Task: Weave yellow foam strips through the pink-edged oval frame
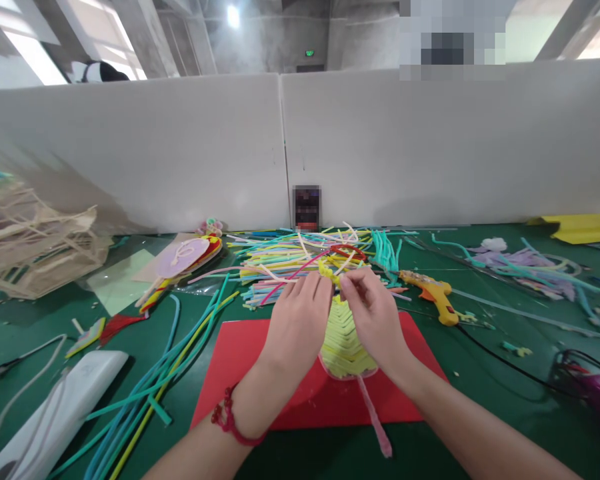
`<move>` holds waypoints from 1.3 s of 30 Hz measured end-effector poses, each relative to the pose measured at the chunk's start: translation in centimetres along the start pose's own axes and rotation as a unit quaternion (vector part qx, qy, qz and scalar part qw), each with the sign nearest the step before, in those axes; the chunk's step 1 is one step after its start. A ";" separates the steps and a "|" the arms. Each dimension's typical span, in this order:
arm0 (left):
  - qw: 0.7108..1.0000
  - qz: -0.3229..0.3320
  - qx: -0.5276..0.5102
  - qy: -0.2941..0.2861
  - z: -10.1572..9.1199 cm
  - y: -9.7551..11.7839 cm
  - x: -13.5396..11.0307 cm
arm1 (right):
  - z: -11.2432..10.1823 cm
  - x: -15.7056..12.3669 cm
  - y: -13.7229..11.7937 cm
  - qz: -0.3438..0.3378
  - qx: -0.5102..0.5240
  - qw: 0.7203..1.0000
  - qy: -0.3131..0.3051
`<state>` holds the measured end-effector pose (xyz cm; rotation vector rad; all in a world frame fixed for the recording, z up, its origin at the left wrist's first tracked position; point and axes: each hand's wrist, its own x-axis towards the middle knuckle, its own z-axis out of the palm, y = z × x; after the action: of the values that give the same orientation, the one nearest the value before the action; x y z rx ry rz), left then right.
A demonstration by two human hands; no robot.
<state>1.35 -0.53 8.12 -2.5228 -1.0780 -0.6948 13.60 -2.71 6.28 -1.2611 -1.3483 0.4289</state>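
Yellow fuzzy strip pinched btwn L hand & R hand, lilac disc nr. clear plastic.

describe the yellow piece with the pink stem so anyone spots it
On the green table, find the red sheet. Over it, between left hand and right hand, is the yellow piece, its pink stem toward the wearer. Its neat V-shaped rows set it apart from the loose strips beyond.

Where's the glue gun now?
In the head view, the glue gun lies right of the right hand, near the far right corner of the red sheet.
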 end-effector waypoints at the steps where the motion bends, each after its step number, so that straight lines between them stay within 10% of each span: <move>1: 1.000 0.003 0.001 0.003 0.0 0.0 0.0 | 0.0 0.0 0.0 0.000 0.002 1.000 -0.001; 31: 0.979 -0.072 -0.191 -0.010 -0.1 0.1 0.3 | 0.6 -0.7 -0.1 -0.018 0.022 0.999 0.021; 39: 0.961 -0.061 -0.268 -0.032 -0.6 -0.8 0.7 | -1.2 1.2 0.3 0.066 0.091 0.992 -0.059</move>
<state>1.02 0.15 9.11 -2.9602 -1.2048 -1.0702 15.04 -2.11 6.91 -1.1913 -1.2973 0.7125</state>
